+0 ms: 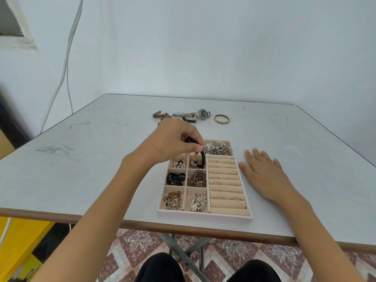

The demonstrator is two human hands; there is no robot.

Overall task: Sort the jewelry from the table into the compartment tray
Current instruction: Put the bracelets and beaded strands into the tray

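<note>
A beige compartment tray (204,215) lies near the table's front edge, its small squares holding pearls, chains and dark beads, with ring rolls (225,186) on its right side. My left hand (171,141) hovers over the tray's far left part, pinching a dark bead bracelet (201,157) whose loop hangs down into an upper middle compartment. My right hand (262,171) rests flat and open on the table just right of the tray. Farther back lie several watches (191,115) and a gold bangle (221,119).
The white table (81,159) has a brown front edge and scuff marks. Cables hang down the wall at the left. Something yellow stands on the floor at the lower left. My knees show below the table.
</note>
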